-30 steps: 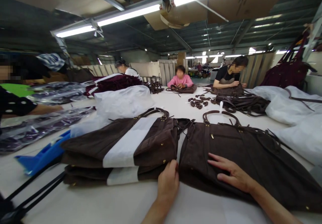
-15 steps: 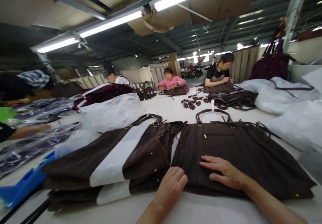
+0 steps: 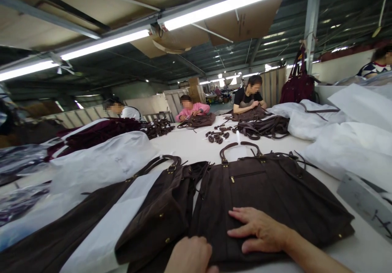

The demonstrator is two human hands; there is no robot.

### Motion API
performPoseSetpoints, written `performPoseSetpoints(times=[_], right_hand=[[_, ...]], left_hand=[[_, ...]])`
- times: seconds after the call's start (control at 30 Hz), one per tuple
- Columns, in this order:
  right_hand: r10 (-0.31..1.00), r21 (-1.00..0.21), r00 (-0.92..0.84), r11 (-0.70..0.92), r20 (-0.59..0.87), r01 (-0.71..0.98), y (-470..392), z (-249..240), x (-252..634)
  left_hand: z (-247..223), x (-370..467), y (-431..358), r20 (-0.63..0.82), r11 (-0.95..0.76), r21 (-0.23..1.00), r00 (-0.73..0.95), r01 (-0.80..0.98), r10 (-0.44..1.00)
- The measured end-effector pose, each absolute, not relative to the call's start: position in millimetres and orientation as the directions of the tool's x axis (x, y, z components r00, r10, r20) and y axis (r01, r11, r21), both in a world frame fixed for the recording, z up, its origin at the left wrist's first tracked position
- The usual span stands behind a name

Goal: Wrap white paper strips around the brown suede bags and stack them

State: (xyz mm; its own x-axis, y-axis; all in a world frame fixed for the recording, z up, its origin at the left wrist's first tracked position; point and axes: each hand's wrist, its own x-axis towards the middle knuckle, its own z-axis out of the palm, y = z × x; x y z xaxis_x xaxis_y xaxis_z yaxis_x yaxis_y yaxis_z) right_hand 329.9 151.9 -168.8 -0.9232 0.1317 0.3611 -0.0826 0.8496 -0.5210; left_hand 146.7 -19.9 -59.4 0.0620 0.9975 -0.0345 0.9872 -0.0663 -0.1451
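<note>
A dark brown handbag [image 3: 275,195] lies flat in front of me, with a zipped pocket and a looped handle at its far edge. My right hand [image 3: 260,230] rests on its lower front, fingers spread and pressing flat. At the bag's near left corner, my left hand [image 3: 190,256] is curled closed on the edge; its fingertips are hidden and the frame cuts off its lower part. Just to the left is a second brown handbag [image 3: 153,215], with a white paper band [image 3: 113,224] around it.
White plastic bags [image 3: 101,162] lie on the left, and more white wrapping [image 3: 352,146] is on the right beside a grey box [image 3: 366,203]. Brown straps [image 3: 263,126] and small brown pieces [image 3: 217,135] lie farther back. Several co-workers sit around the table.
The view has turned right and moved closer to the bags, so things appear shifted left. My right hand stays flat on the handbag; my left remains curled at its near corner.
</note>
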Motion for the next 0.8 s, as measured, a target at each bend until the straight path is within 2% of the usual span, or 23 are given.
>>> performPoseSetpoints(times=[0.07, 0.13, 0.2, 0.23, 0.3, 0.33, 0.37, 0.43, 0.57, 0.63, 0.7, 0.8], right_hand=[[0.116, -0.506, -0.910, 0.855, 0.398, -0.112, 152.6, -171.6, 328.3], [0.092, -0.487, -0.899, 0.861, 0.428, -0.144, 153.8, -171.6, 326.7], [0.063, -0.470, -0.888, 0.864, 0.455, -0.179, 155.0, -168.9, 324.8], [0.049, -0.463, -0.882, 0.864, 0.469, -0.198, 155.6, -167.2, 323.7], [0.014, -0.449, -0.879, 0.863, 0.477, -0.230, 157.0, -164.7, 321.0], [0.000, -0.442, -0.882, 0.865, 0.471, -0.236, 157.9, -164.6, 319.4], [-0.005, -0.437, -0.884, 0.868, 0.467, -0.236, 158.8, -165.4, 317.9], [0.012, -0.437, -0.883, 0.872, 0.469, -0.220, 160.6, -169.4, 315.4], [0.060, -0.473, -0.881, 0.859, 0.468, -0.193, 160.3, -178.5, 317.3], [0.076, -0.492, -0.897, 0.855, 0.435, -0.165, 158.0, -180.3, 320.6], [0.094, -0.510, -0.911, 0.849, 0.402, -0.137, 156.5, -181.1, 321.4], [0.095, -0.555, -0.924, 0.820, 0.371, -0.139, 163.4, -180.7, 312.3]], left_hand=[[-17.2, 172.9, 12.8, 0.079, -0.096, -0.072, 0.102, 0.993, 0.992], [-3.5, 190.3, 45.8, 0.392, -0.168, 0.031, 0.143, 0.985, 0.909], [-28.6, 191.3, 70.6, 0.623, -0.263, 0.074, 0.161, 0.962, 0.765], [-52.9, 185.7, 78.8, 0.684, -0.292, 0.065, 0.171, 0.954, 0.710], [-109.0, 167.6, 88.0, 0.679, -0.256, 0.065, 0.145, 0.964, 0.719], [-133.7, 158.3, 89.7, 0.677, -0.166, 0.131, 0.034, 0.977, 0.735], [-152.4, 150.7, 90.0, 0.651, -0.106, 0.186, -0.042, 0.977, 0.758], [-167.5, 143.6, 88.5, 0.542, -0.078, 0.224, -0.058, 0.971, 0.838], [-135.9, 149.3, 101.3, 0.201, -0.083, 0.202, 0.041, 0.976, 0.979], [-116.8, 151.3, 122.9, 0.108, -0.104, 0.216, 0.082, 0.971, 0.991], [-105.7, 153.5, 149.0, 0.114, -0.124, 0.251, 0.098, 0.960, 0.989], [-103.3, 163.9, 179.7, 0.223, -0.156, 0.297, 0.091, 0.942, 0.971]])
